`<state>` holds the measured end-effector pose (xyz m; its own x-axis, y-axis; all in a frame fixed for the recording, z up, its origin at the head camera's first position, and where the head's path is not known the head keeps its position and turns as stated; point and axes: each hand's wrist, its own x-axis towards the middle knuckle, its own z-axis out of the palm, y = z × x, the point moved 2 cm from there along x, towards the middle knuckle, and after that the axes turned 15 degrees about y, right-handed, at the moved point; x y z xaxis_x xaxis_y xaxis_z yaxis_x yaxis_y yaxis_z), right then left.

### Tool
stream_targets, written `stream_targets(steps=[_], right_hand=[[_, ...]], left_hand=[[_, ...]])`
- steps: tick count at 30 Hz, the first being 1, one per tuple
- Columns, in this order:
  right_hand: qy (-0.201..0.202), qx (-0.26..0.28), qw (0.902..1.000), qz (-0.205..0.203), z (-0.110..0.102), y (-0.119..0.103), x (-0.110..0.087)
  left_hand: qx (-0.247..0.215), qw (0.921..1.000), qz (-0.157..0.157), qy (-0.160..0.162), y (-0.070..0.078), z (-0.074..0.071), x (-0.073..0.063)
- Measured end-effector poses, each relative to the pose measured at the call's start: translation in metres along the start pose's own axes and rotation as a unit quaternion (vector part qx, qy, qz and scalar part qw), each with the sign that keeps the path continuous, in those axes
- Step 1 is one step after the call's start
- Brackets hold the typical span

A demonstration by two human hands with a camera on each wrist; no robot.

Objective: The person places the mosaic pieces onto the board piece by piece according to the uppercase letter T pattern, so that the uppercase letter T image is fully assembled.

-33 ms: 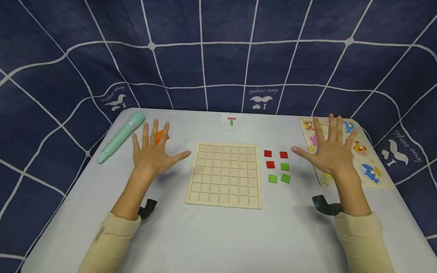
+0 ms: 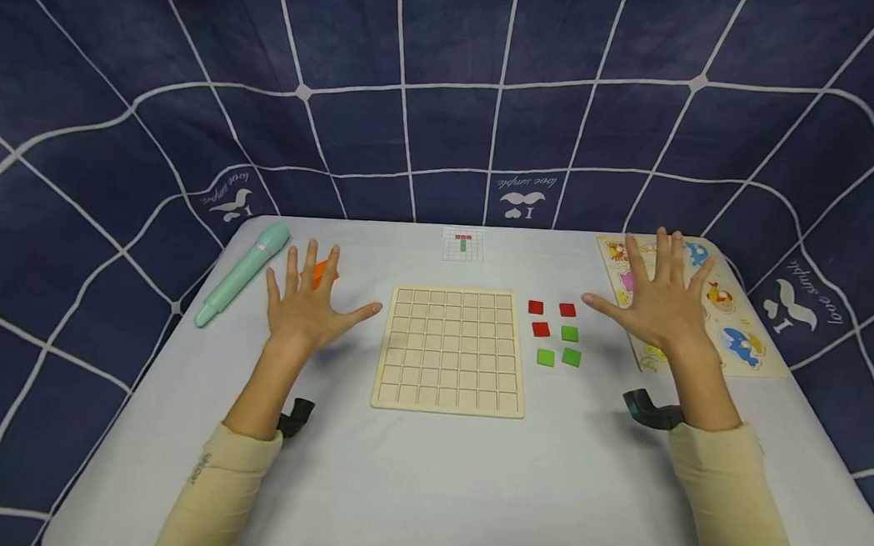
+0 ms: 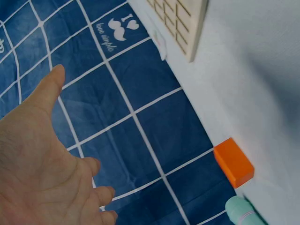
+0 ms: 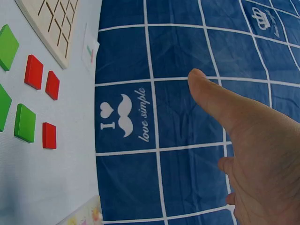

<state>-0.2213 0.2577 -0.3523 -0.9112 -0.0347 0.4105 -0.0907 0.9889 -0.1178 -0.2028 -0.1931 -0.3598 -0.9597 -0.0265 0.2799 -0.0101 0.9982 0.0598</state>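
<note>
My left hand (image 2: 303, 311) is held up with fingers spread, left of a wooden grid board (image 2: 451, 351), and holds nothing. Behind its fingertips shows an orange block (image 3: 234, 162), partly covered in the head view. My right hand (image 2: 663, 308) is spread as well, holding nothing, and overlaps an animal picture board (image 2: 741, 342) in the head view. Between the grid board and this hand lie several small square tiles: three red tiles (image 2: 541, 329) and three green tiles (image 2: 570, 334). The grid's squares hold no tiles.
A mint-green tube-shaped object (image 2: 241, 276) lies at the table's far left. Behind the grid board sits a small card (image 2: 463, 245) printed with a red and green T on a grid. Dark blue cloth (image 2: 446, 131) with white lines hangs around the white table (image 2: 439, 490).
</note>
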Motion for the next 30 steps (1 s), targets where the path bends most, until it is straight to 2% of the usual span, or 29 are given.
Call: stream_targets(steps=[7, 10, 13, 16, 20, 23, 25, 27, 30], right_hand=[[-0.002, 0.008, 1.0, -0.002, -0.001, -0.001, 0.001], [0.013, 0.021, 0.9997, -0.002, -0.002, -0.002, 0.0], [0.054, 0.06, 0.9967, -0.005, -0.004, -0.004, -0.002], [0.111, 0.121, 0.9864, 0.003, -0.005, -0.008, -0.005], [0.206, 0.183, 0.9612, 0.013, 0.004, -0.013, -0.013], [0.277, 0.204, 0.939, 0.003, 0.017, -0.014, -0.02], [0.305, 0.212, 0.9285, -0.002, 0.026, -0.013, -0.023], [0.308, 0.216, 0.9265, 0.001, 0.035, -0.012, -0.025], [0.282, 0.219, 0.9342, 0.004, 0.049, -0.009, -0.026]], left_hand=[[-0.001, 1.0, 0.0, -0.006, 0.0, 0.004, 0.001], [-0.018, 0.9998, -0.005, 0.009, 0.002, 0.003, 0.0], [-0.062, 0.9972, -0.013, 0.039, 0.004, 0.003, -0.001], [-0.127, 0.9884, -0.02, 0.08, 0.007, 0.008, -0.006], [-0.216, 0.9669, -0.024, 0.134, 0.011, 0.02, -0.014], [-0.262, 0.9524, -0.018, 0.155, 0.013, 0.031, -0.019], [-0.278, 0.9475, -0.01, 0.157, 0.013, 0.038, -0.022], [-0.292, 0.9451, 0.0, 0.147, 0.013, 0.046, -0.025], [-0.31, 0.9444, 0.022, 0.108, 0.011, 0.058, -0.028]])
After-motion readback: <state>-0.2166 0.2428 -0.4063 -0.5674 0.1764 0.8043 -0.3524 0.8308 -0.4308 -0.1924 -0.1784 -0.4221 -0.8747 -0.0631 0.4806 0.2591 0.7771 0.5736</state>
